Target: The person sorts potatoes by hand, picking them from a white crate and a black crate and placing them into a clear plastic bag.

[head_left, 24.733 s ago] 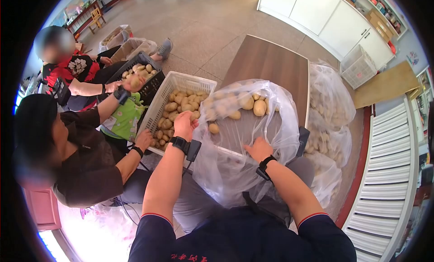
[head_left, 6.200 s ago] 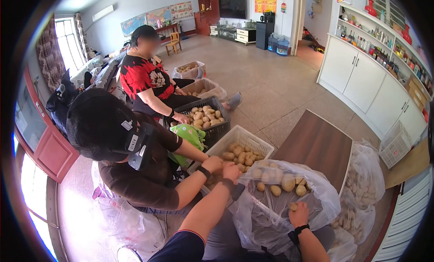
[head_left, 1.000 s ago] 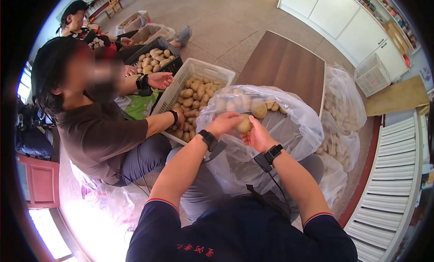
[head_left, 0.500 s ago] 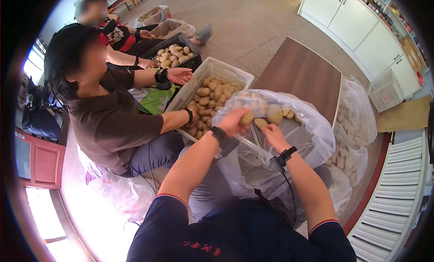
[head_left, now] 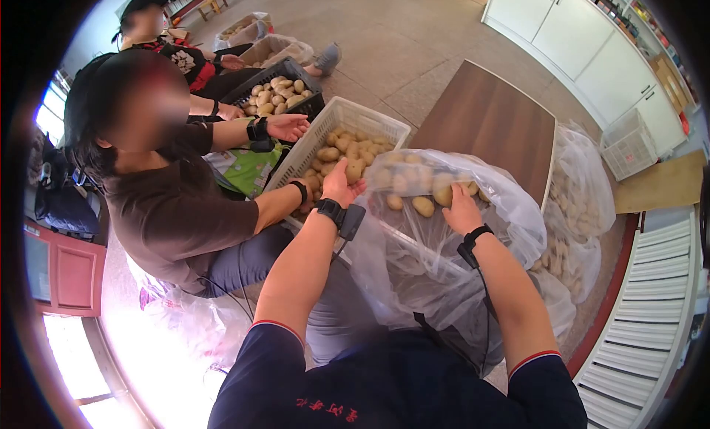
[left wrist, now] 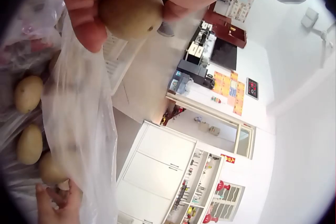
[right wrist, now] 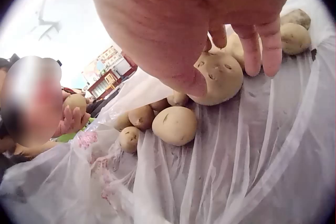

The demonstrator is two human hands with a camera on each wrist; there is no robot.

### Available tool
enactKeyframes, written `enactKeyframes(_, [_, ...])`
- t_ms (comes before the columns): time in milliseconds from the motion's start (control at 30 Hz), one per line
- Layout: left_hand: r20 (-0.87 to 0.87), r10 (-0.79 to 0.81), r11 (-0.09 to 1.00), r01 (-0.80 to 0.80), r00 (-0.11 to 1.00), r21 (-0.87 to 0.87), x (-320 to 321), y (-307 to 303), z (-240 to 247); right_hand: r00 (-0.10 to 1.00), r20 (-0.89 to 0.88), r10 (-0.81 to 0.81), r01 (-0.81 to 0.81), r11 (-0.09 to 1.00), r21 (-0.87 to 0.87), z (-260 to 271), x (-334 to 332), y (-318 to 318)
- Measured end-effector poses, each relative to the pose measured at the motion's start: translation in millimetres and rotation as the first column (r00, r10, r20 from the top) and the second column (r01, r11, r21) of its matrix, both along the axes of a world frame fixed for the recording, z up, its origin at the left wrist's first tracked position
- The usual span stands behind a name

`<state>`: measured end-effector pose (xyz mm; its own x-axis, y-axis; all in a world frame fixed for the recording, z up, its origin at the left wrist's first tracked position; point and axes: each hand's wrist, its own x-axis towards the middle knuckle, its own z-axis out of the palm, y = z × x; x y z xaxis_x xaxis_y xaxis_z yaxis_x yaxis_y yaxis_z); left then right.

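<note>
My left hand (head_left: 342, 186) grips a potato (left wrist: 131, 11) between thumb and fingers, over the near side of a white crate (head_left: 399, 126) of potatoes. Inside a clear plastic bag (head_left: 518, 237), my right hand (head_left: 464, 213) reaches among loose potatoes, fingers extended and apart. In the right wrist view its thumb overlaps a large potato (right wrist: 224, 85) with dark eyes, and the fingers hang beside another one. Two smaller potatoes, one of them a rounded potato (right wrist: 175, 126), lie nearer the bag's mouth. The bag's film veils the potatoes further back.
A person in a brown shirt (head_left: 177, 214) sits at the left, one arm reaching into the white crate. Beyond are a black crate (head_left: 314, 107) of potatoes and a second seated person. A brown board (head_left: 492, 118) lies behind the bag; filled bags (head_left: 580, 185) stand at right.
My left hand has carried a potato from the bag leftward to the white crate. My right hand has let go of a potato and moved deeper into the bag.
</note>
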<state>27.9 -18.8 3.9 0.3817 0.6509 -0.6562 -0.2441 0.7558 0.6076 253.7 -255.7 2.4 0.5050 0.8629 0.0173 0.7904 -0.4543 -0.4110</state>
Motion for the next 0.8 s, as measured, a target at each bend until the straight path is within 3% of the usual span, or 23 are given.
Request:
enactKeyframes(133, [0.015, 0.015, 1.000, -0.015, 1.000, -0.003, -8, 16, -16, 1.000, 0.000, 0.028, -0.028, 0.992, -0.127, 10, 0, 18])
enactKeyframes(433, [0.009, 0.073, 0.997, -0.073, 0.997, -0.032, -14, 26, -29, 0.993, 0.089, 0.077, -0.055, 0.973, -0.225, 6, -1, 28])
enactKeyframes(500, [-0.130, 0.117, 0.992, -0.122, 0.985, -0.028, -11, 22, -25, 0.985, 0.131, 0.109, -0.085, 0.981, -0.174, 6, -4, 26])
enactKeyframes(667, [-0.053, 0.011, 0.999, -0.009, 0.999, 0.038, -9, 16, -20, 0.980, 0.179, 0.090, -0.055, 0.980, -0.189, 4, -10, 20])
enactKeyframes(733, [0.037, -0.135, 0.988, 0.131, 0.990, 0.082, -9, 15, -18, 0.981, 0.176, 0.086, -0.050, 0.979, -0.197, 9, -15, 13])
enactKeyframes(800, [0.039, -0.181, 0.981, 0.177, 0.983, 0.083, -6, 10, -13, 0.979, 0.184, 0.087, -0.052, 0.981, -0.187, 12, -18, 7])
